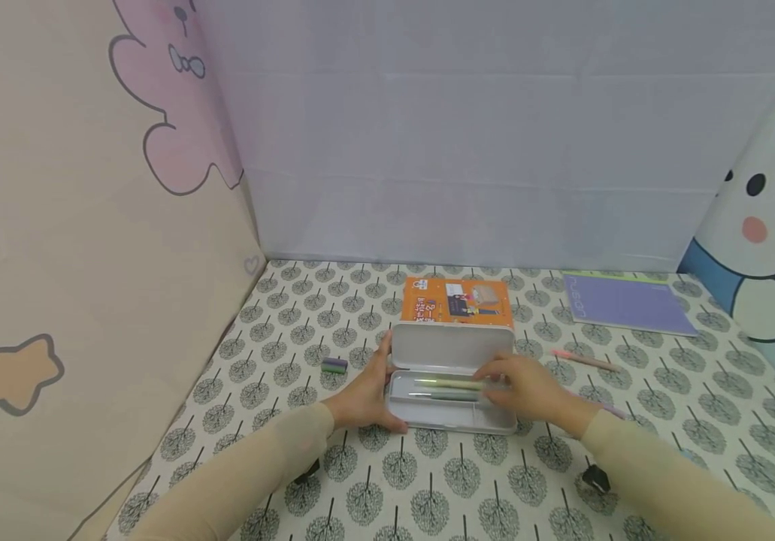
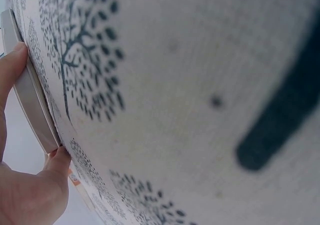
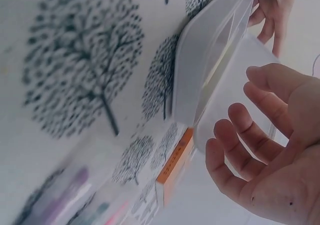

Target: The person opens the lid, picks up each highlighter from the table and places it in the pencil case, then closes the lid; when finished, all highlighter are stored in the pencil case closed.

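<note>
A white pencil case (image 1: 428,415) lies with its lid (image 1: 451,346) raised at the back. Inside it are a yellow pen (image 1: 451,384) and a grey-green pen (image 1: 455,395), side by side. My left hand (image 1: 365,394) grips the case's left end, thumb at the front corner and fingers behind; the left wrist view shows thumb and finger on the case wall (image 2: 35,102). Over the case's right end is my right hand (image 1: 525,387), fingertips near the pens' ends. In the right wrist view its fingers (image 3: 240,117) are loosely bent and spread, with nothing between them.
Behind the case lies an orange box (image 1: 458,300). A small purple-and-green piece (image 1: 334,365) is left of it. To the right are a pink-tipped pen (image 1: 585,361), a purple pen (image 1: 612,410) partly behind the right arm, and a purple notebook (image 1: 627,303).
</note>
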